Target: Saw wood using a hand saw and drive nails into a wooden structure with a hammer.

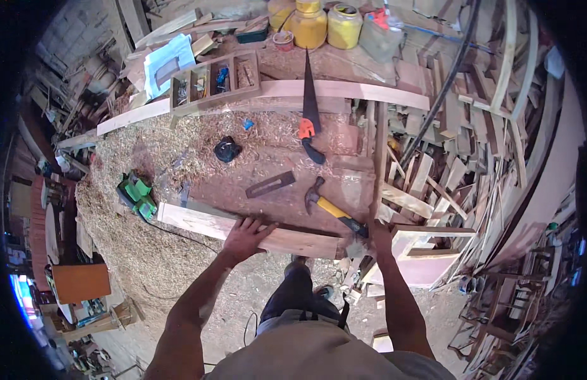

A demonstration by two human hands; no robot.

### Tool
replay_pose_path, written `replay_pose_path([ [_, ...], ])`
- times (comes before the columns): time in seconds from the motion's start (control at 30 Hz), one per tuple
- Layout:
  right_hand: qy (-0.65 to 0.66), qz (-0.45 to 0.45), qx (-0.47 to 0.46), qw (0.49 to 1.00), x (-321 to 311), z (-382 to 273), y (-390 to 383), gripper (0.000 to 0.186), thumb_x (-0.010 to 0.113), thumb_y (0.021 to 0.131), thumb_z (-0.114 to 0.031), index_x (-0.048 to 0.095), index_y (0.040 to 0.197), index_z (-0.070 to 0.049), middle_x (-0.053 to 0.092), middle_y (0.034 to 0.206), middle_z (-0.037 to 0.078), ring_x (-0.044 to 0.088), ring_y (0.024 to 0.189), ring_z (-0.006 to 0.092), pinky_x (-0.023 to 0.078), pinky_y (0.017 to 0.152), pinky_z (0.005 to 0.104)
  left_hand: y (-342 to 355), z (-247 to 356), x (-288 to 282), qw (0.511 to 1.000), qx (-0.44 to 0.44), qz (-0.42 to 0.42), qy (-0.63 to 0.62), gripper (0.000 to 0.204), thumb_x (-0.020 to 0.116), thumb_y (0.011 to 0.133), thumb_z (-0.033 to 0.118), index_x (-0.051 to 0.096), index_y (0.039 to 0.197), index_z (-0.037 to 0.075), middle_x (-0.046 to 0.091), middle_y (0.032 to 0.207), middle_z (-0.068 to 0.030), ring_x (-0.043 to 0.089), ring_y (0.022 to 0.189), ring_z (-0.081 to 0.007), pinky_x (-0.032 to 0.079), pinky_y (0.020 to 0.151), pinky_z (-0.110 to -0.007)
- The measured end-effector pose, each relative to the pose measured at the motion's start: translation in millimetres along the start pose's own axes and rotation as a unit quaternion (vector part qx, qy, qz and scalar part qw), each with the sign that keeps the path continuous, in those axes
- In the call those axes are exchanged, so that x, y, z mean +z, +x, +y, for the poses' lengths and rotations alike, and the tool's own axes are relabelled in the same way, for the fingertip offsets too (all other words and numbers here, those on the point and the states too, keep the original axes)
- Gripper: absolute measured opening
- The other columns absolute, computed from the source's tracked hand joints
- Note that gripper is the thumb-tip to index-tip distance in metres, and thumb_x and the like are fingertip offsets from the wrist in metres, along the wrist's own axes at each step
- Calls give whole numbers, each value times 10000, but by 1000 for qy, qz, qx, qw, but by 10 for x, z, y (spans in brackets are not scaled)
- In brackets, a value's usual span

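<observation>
My left hand (246, 239) lies with spread fingers on a pale wooden board (195, 221) along the bench's near edge. My right hand (380, 237) is at the bench's right corner, beside the black grip of a claw hammer (331, 208); its fingers are mostly hidden, so its hold is unclear. The hammer's yellow handle slants toward that hand. Further left lies a flat dark bar with a long slot (270, 185). A handsaw (309, 130) with an orange and black handle points away from me. At the board's left end sits a green power tool (137, 195) with a cord.
Shavings cover much of the bench (230, 180). A black bundle (227, 149) and a compartmented wooden tray (248, 96) are further back, near a long curved board (344, 89). Yellow containers (309, 28) stand behind. Wood offcuts (426, 180) pile up on the right, with a wooden frame (432, 232) nearer.
</observation>
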State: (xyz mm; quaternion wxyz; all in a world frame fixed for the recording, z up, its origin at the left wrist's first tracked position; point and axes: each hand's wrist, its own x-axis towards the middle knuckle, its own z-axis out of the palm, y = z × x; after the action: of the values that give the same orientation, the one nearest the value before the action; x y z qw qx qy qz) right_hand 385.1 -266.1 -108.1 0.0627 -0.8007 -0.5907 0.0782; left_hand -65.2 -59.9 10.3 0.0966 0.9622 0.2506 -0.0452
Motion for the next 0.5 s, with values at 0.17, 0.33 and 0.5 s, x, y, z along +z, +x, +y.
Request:
replay_pose_path([
  [0.17,208,-102,26,972,-475,-248,50,465,844,867,-348,707,1244,-112,697,969,151,704,850,382,586,723,477,287,-231,186,999,-23,-13,-37,1101,929,745,512,426,1709,338,519,1574,-156,478,1458,-412,405,1191,-599],
  [0.33,263,49,6,964,-997,-1278,768,405,862,857,-260,774,1225,-117,724,1047,143,734,948,389,592,806,483,567,-211,405,996,-53,-16,-63,1007,876,803,543,471,1687,282,483,1606,-209,462,1463,-465,395,1197,-627],
  [0.5,241,12,43,970,-684,-2506,1870,361,821,886,-349,722,1094,-71,716,1100,154,736,1016,372,597,807,505,904,314,624,988,41,41,-146,1045,798,921,565,322,1744,132,336,1741,-265,376,1538,-515,298,1268,-671],
])
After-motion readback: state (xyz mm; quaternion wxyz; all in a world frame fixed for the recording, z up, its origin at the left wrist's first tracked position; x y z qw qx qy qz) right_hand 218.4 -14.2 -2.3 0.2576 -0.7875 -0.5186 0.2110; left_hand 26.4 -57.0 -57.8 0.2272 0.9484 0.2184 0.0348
